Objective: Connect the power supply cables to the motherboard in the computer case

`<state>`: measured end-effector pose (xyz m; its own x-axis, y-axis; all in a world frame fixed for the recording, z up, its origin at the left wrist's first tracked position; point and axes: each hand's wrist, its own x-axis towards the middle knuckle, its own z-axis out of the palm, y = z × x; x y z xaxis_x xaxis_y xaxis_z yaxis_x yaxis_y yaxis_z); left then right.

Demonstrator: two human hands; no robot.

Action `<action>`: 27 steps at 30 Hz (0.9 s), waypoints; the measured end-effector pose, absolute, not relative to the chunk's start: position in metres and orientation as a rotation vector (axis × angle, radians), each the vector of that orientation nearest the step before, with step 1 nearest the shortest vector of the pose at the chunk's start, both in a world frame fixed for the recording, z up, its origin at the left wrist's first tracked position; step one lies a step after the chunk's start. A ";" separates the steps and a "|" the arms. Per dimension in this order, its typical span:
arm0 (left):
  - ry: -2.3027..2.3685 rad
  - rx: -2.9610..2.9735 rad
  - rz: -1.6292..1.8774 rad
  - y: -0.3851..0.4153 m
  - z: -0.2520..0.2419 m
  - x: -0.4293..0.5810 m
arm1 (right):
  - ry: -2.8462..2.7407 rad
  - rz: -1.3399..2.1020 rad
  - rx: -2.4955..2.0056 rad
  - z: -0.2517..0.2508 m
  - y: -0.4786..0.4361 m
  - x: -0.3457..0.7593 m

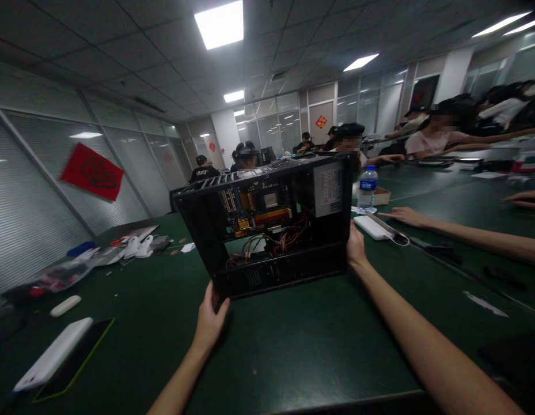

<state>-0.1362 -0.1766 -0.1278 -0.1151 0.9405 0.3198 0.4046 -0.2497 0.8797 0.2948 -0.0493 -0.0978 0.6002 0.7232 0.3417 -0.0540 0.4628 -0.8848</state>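
A black computer case (276,271) is tilted in front of me above the green table, its open side facing me. Inside it show a motherboard (232,207), loose coloured cables (288,236) and a silver power supply (328,190) at the upper right. My left hand (212,317) grips the lower left corner, thumb on the near side. At the right edge my right hand (356,245) is closed on the case, its fingertips hidden behind it.
Green table (302,346) beneath. Left: a white power bank (55,351), a green-edged phone (77,360) and plastic bags (64,271). Right: a water bottle (367,190), a white box-shaped device (374,227) and another person's hand (405,217). Several people sit farther back.
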 end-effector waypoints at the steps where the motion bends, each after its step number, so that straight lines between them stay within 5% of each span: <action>1: 1.495 1.649 1.344 -0.176 -0.128 -0.135 | -0.801 0.491 -1.001 -0.096 -0.051 0.293; 9: 1.656 1.891 1.455 -0.189 -0.114 -0.132 | -1.113 -0.408 -0.916 -0.076 -0.088 0.265; 15: 1.433 2.612 1.646 -0.202 -0.094 -0.130 | -1.944 0.167 -1.104 -0.029 -0.106 0.196; 19: 1.097 2.896 1.043 -0.193 -0.035 -0.103 | -2.399 0.564 -1.317 0.009 -0.087 0.165; 23: 1.215 2.769 0.430 -0.175 0.045 -0.071 | -2.651 0.536 -1.336 0.030 -0.069 0.152; 27: 1.385 2.643 0.289 -0.157 0.095 -0.058 | -2.376 0.565 -1.121 0.041 -0.065 0.156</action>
<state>-0.0580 -0.1571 0.0952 0.5569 0.8242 0.1028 0.7966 -0.5650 0.2149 0.1558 -0.0650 0.0405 -0.5680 0.7927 0.2214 0.6083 0.5855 -0.5359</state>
